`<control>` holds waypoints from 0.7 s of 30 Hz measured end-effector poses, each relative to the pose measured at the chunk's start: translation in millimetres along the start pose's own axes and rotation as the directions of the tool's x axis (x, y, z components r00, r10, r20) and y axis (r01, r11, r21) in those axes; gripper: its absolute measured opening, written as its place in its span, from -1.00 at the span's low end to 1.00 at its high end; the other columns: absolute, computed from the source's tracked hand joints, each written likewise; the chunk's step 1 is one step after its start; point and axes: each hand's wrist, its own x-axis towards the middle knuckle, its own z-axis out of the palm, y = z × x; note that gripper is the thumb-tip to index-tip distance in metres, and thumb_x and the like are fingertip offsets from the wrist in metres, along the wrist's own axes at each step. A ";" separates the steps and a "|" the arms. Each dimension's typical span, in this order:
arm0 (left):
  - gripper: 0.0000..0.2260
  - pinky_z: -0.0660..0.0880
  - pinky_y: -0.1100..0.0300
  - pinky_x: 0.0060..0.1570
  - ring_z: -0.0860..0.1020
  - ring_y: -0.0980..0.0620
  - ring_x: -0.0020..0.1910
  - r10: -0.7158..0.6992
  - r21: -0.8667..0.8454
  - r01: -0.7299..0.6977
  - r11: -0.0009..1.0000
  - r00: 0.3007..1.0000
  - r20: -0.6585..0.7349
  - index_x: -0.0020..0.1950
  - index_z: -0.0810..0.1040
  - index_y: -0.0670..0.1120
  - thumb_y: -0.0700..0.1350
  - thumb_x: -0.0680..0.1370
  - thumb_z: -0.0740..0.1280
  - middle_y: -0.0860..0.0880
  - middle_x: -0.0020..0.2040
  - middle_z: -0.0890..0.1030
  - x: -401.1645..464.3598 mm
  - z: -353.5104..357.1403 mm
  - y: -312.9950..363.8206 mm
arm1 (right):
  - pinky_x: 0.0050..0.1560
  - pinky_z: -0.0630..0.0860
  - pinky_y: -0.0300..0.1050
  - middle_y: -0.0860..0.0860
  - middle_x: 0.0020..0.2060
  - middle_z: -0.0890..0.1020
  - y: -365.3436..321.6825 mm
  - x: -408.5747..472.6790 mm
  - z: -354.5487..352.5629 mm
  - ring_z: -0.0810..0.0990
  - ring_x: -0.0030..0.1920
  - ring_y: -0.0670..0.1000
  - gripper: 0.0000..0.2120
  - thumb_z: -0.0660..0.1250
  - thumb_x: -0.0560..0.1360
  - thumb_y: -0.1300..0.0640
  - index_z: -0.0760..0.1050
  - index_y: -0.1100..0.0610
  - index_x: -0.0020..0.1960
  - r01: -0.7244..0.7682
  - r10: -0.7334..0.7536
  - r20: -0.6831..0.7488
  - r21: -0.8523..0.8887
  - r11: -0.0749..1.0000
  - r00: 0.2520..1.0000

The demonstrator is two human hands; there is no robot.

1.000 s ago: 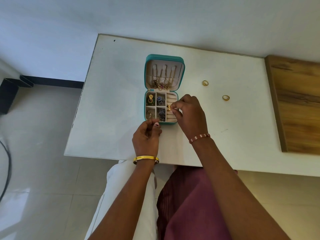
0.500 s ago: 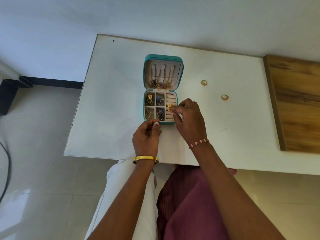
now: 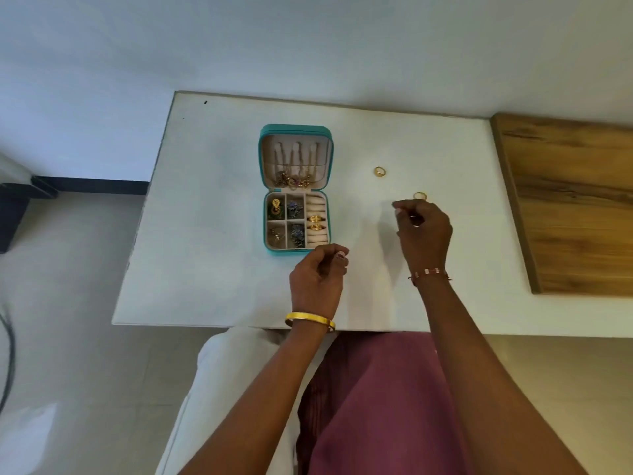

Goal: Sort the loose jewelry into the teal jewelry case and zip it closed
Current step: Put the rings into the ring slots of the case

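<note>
The teal jewelry case (image 3: 295,130) lies open on the white table (image 3: 212,214), its lid propped back with necklaces (image 3: 294,181) hanging inside. Its small compartments hold earrings, and two gold rings (image 3: 315,222) sit in the ring rolls on the right. Two loose gold rings lie on the table: one (image 3: 379,171) farther back, one (image 3: 420,195) just beyond my right hand (image 3: 423,234). That hand hovers with loosely curled fingers and holds nothing. My left hand (image 3: 318,279) rests near the case's front right corner, fingers loosely curled and holding nothing.
A wooden board (image 3: 568,204) covers the table's right part. The table's front edge runs just under my wrists, with my lap below it. A dark cable (image 3: 8,358) lies on the floor at the far left.
My right hand has left the ring rolls, where it set a gold ring, and has moved right toward the nearer loose ring. The left hand has stayed in place.
</note>
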 end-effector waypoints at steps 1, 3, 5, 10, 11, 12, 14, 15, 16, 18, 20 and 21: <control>-0.81 0.53 0.29 -0.17 0.55 0.26 -0.36 0.006 0.000 -0.006 1.000 1.000 0.030 -0.17 0.55 -0.03 -0.30 0.50 0.26 0.06 -0.29 0.59 0.4 8.4 1.6 | -0.08 0.56 0.01 0.18 -0.15 0.63 8.8 9.8 -6.4 0.60 -0.21 0.13 -0.87 0.29 0.44 0.29 0.61 0.19 -0.10 -0.060 0.060 -0.042 -0.016 0.998 0.997; -0.82 0.52 0.33 -0.21 0.54 0.25 -0.37 0.017 0.007 -0.017 1.000 0.996 0.087 -0.17 0.56 -0.05 -0.30 0.50 0.25 0.06 -0.30 0.58 2.7 25.8 5.5 | -0.04 0.54 0.05 0.20 -0.15 0.61 24.5 28.3 -16.8 0.60 -0.18 0.19 -0.87 0.30 0.44 0.26 0.58 0.18 -0.04 -0.138 0.132 -0.097 -0.063 0.988 0.987; -0.83 0.50 0.38 -0.25 0.53 0.24 -0.38 0.018 0.011 -0.019 1.000 0.991 0.130 -0.16 0.56 -0.07 -0.30 0.50 0.25 0.06 -0.31 0.58 5.7 40.3 9.2 | 0.01 0.48 -0.13 0.20 -0.09 0.58 35.6 42.1 -21.9 0.58 -0.11 0.13 -0.79 0.32 0.46 0.24 0.55 0.17 0.09 -0.143 0.136 -0.061 -0.140 0.980 0.989; -0.83 0.49 0.32 -0.23 0.53 0.18 -0.35 -0.003 0.043 -0.005 0.999 0.986 0.168 -0.17 0.56 -0.05 -0.28 0.50 0.25 0.03 -0.31 0.57 15.7 58.8 11.8 | -0.01 0.37 -0.25 0.21 0.02 0.48 47.9 55.2 -18.2 0.53 0.01 0.14 -0.77 0.30 0.49 0.25 0.55 0.18 0.14 0.035 0.000 0.106 -0.323 0.946 0.994; -0.83 0.49 0.32 -0.23 0.53 0.17 -0.35 -0.006 0.047 -0.002 0.999 0.985 0.171 -0.17 0.56 -0.04 -0.27 0.50 0.25 0.04 -0.31 0.57 17.0 59.8 12.3 | -0.01 0.39 -0.19 0.21 0.00 0.49 49.1 55.2 -17.5 0.53 0.01 0.15 -0.81 0.30 0.49 0.25 0.56 0.21 0.10 0.060 -0.024 0.108 -0.338 0.939 0.994; -0.83 0.49 0.32 -0.22 0.53 0.16 -0.34 -0.012 0.052 0.003 0.999 0.985 0.172 -0.17 0.55 -0.04 -0.27 0.51 0.25 0.04 -0.31 0.57 18.0 60.0 12.6 | -0.03 0.41 -0.14 0.22 -0.01 0.50 50.3 54.7 -17.2 0.53 -0.01 0.17 -0.84 0.30 0.49 0.26 0.57 0.24 0.05 0.075 -0.041 0.103 -0.356 0.932 0.994; -0.83 0.49 0.29 -0.21 0.53 0.14 -0.33 -0.026 0.059 0.016 0.998 0.985 0.169 -0.17 0.55 -0.03 -0.27 0.51 0.25 0.04 -0.30 0.57 18.9 58.4 12.2 | -0.07 0.40 -0.11 0.24 -0.05 0.52 51.7 51.9 -17.0 0.54 -0.05 0.19 -0.87 0.29 0.49 0.27 0.56 0.29 -0.01 0.095 -0.063 0.094 -0.385 0.918 0.994; -0.82 0.50 0.26 -0.19 0.53 0.11 -0.31 -0.028 0.062 0.018 0.998 0.986 0.166 -0.16 0.55 -0.03 -0.28 0.51 0.25 0.03 -0.29 0.58 18.6 57.2 12.0 | -0.09 0.38 -0.14 0.25 -0.07 0.53 51.0 48.6 -17.4 0.54 -0.07 0.20 -0.88 0.28 0.49 0.28 0.56 0.31 -0.03 0.109 -0.080 0.091 -0.374 0.921 0.993; -0.82 0.52 0.21 -0.16 0.54 0.07 -0.28 -0.021 0.073 0.010 0.997 0.987 0.158 -0.15 0.55 -0.02 -0.27 0.51 0.25 0.02 -0.26 0.58 18.3 55.7 12.0 | -0.11 0.36 -0.23 0.24 -0.09 0.55 49.5 43.8 -17.0 0.55 -0.11 0.19 -0.89 0.29 0.48 0.29 0.56 0.31 -0.05 0.126 -0.101 0.092 -0.339 0.932 0.991; -0.82 0.55 0.13 -0.08 0.55 0.02 -0.19 0.018 0.122 -0.035 0.992 0.990 0.140 -0.06 0.56 -0.01 -0.26 0.51 0.25 0.00 -0.14 0.59 17.7 52.5 13.1 | -0.21 0.30 -0.44 0.21 -0.15 0.60 41.4 31.5 -15.2 0.56 -0.18 0.13 -0.92 0.32 0.46 0.31 0.58 0.30 -0.10 0.170 -0.147 0.119 -0.219 0.961 0.982; -0.78 0.53 0.15 0.00 0.54 0.04 -0.11 0.058 0.184 -0.082 0.979 0.990 0.132 0.10 0.55 -0.03 -0.26 0.52 0.24 0.00 0.01 0.57 18.2 49.0 14.8 | -0.26 0.33 -0.51 0.09 -0.21 0.62 28.7 17.9 -12.4 0.53 -0.25 -0.02 -0.93 0.35 0.45 0.29 0.59 0.28 -0.12 0.167 -0.151 0.190 -0.072 0.983 0.970; -0.74 0.52 0.16 0.03 0.54 0.04 -0.07 0.078 0.210 -0.104 0.972 0.988 0.131 0.16 0.52 -0.04 -0.27 0.53 0.22 -0.01 0.07 0.55 18.6 46.7 15.9 | -0.27 0.36 -0.49 0.01 -0.24 0.60 21.2 11.0 -11.1 0.51 -0.28 -0.13 -0.94 0.35 0.45 0.27 0.59 0.26 -0.13 0.143 -0.136 0.244 -0.008 0.990 0.960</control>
